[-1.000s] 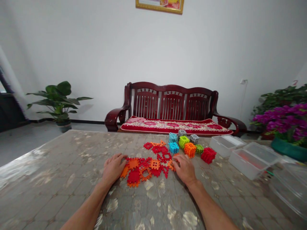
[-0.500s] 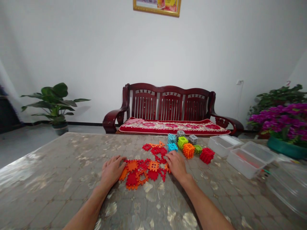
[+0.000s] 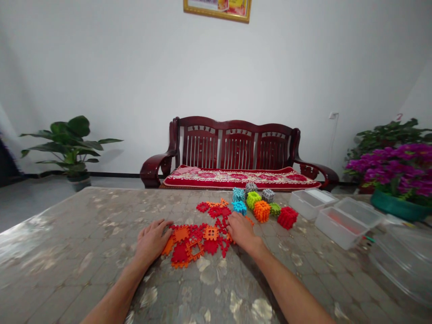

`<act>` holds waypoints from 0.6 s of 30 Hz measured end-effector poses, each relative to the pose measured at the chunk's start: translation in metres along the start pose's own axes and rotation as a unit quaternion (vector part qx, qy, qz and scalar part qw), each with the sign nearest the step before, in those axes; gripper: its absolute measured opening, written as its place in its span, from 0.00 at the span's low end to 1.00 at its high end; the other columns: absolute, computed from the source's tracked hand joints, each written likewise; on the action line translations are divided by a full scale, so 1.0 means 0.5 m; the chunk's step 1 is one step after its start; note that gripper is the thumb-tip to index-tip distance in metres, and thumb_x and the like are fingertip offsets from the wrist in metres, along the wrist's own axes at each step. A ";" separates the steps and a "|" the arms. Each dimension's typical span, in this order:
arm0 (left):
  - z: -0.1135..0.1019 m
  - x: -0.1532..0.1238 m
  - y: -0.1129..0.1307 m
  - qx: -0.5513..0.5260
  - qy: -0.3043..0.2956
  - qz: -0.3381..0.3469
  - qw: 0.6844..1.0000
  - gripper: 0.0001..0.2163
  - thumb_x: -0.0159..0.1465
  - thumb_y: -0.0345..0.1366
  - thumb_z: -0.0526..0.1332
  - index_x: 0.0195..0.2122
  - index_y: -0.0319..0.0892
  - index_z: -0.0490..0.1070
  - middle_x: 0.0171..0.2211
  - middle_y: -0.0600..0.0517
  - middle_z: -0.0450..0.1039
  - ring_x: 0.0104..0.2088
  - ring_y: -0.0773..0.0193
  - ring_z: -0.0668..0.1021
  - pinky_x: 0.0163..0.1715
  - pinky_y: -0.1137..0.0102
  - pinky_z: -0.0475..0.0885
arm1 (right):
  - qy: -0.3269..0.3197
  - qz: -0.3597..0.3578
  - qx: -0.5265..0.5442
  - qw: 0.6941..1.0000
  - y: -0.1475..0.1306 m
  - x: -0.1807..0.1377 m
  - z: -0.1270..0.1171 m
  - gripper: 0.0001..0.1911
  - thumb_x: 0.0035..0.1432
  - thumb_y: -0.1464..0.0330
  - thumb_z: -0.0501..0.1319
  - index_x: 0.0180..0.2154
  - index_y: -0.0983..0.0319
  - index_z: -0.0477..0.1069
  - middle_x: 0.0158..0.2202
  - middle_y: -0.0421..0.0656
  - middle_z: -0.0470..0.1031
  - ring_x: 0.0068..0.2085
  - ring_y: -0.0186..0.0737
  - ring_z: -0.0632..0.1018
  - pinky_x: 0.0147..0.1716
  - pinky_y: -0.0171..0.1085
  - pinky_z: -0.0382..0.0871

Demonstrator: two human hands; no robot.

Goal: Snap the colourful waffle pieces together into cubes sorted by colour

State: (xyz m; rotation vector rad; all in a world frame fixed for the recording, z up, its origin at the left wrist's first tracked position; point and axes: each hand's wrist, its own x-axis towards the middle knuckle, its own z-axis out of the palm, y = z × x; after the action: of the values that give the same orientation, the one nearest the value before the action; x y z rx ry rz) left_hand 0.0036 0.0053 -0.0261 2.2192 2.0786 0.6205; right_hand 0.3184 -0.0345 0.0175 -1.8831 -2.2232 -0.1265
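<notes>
Flat notched puzzle tiles in red and orange lie in a loose patch on the table, among them an orange window tile [image 3: 211, 232], an orange frame tile [image 3: 195, 249] and a solid red tile [image 3: 180, 253]. My left hand [image 3: 153, 238] rests at the patch's left edge, fingers stretched out and touching the outer tiles. At the right edge my right hand [image 3: 241, 229] lies over some red and orange tiles, its fingers bent loosely and partly covering them. Neither hand lifts a tile. An orange piece [image 3: 249, 221] peeks out beyond my right hand.
Behind my right hand stand several notched cubes, including an orange cube [image 3: 262, 211], a red cube [image 3: 287, 218] and a blue cube [image 3: 239, 207]. Clear plastic boxes [image 3: 340, 229] and a flower pot [image 3: 398, 207] sit to the right. A wooden bench [image 3: 236, 148] stands beyond the table.
The view has turned slightly right. My right hand has shifted a little left over the tiles, and an orange piece now shows to its right. My left hand stays at the left edge.
</notes>
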 end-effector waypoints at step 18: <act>0.004 0.007 -0.009 0.013 -0.009 0.013 1.000 0.19 0.67 0.43 0.50 0.53 0.52 0.75 0.59 0.48 0.71 0.62 0.53 0.70 0.63 0.54 0.59 | 0.364 0.396 0.234 0.810 0.348 -0.176 0.009 0.45 0.43 0.52 0.66 0.58 0.68 0.60 0.49 0.56 0.75 0.45 0.52 0.77 0.45 0.44 0.70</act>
State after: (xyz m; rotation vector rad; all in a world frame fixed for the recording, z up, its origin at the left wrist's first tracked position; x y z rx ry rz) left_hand 0.0003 0.0096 -0.0284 2.2613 2.0644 0.5751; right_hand 0.5022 -0.0878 -0.0207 -1.8530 -0.7832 -0.1101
